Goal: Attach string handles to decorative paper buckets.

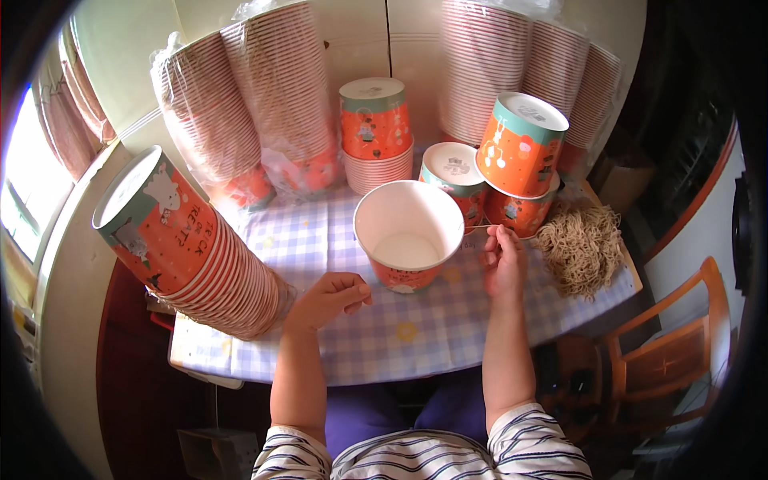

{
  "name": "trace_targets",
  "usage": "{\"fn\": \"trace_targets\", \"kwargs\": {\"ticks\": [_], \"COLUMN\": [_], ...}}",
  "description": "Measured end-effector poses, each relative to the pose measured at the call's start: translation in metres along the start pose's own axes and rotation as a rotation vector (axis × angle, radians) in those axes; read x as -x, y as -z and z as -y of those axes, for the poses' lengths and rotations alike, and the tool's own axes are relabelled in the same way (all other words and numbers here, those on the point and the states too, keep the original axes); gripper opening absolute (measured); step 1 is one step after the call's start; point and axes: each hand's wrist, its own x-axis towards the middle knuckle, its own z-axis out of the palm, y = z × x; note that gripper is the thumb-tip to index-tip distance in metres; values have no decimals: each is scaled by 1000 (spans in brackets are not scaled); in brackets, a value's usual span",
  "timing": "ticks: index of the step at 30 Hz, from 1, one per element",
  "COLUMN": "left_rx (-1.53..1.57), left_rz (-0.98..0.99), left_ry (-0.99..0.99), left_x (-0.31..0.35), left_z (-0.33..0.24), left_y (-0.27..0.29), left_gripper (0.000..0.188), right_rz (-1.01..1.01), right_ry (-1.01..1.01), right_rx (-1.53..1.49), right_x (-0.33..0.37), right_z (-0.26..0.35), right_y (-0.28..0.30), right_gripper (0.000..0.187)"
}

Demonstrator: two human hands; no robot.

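An upright paper bucket [408, 282], white inside with an orange printed outside, stands on the table before me, its mouth facing up. My right hand [504, 260] is to the right of it, thumb and fingertips closed on a thin beige cord [478, 227] that runs left toward the bucket's rim. At the bucket's lower left is my left hand [334, 298], apart from it, with fingers curled and thumb against them; whether anything is between them is hidden. A tangled heap of beige cords [582, 250] lies right of my right hand.
A tall leaning stack of nested buckets [196, 248] rises at the left. Upside-down buckets [524, 144] and a short stack [374, 132] stand behind. Plastic-wrapped stacks [280, 88] line the back. The table has a checked cloth [376, 344]; a wooden chair [668, 356] is at the right.
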Motion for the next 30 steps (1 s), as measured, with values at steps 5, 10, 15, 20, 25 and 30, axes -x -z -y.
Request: {"fn": "trace_targets", "kwargs": {"ticks": [5, 10, 15, 20, 25, 30], "left_rx": [-46, -101, -79, -30, 80, 56], "left_rz": [-8, 140, 157, 145, 14, 39], "left_ry": [-23, 60, 46, -2, 106, 179], "left_x": [1, -7, -6, -6, -6, -4], "left_z": [-5, 1, 6, 5, 4, 2], "left_y": [-2, -9, -15, -17, -17, -10], "left_gripper": [24, 27, 29, 30, 33, 34], "right_rz": [-82, 63, 752, 826, 733, 626], "right_ry": [299, 1300, 1021, 372, 186, 422], "right_rx": [378, 774, 756, 791, 727, 755], "right_x": [5, 44, 86, 93, 86, 79], "right_z": [-4, 4, -10, -27, -40, -40], "right_y": [-7, -29, -59, -66, -57, -46], "right_gripper": [13, 17, 31, 42, 30, 13]}}
